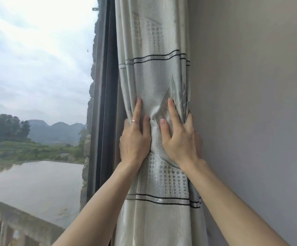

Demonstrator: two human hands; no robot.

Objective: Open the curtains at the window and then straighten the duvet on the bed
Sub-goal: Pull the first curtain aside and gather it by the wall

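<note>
A pale silver-green curtain [154,71] with dark stripes and dotted patches hangs bunched in folds against the grey wall at the right of the window. My left hand [134,139], with a ring on one finger, clasps the bundle from its left side. My right hand [179,139] wraps the bundle from its right side, fingers curling behind the cloth next to the wall. Both hands squeeze the gathered cloth at mid height. The bed and duvet are out of view.
A dark grey window frame or inner curtain edge [103,103] runs beside the bundle. The window [37,86] at the left is uncovered, with sky, hills and water outside. A plain grey wall [250,103] fills the right side.
</note>
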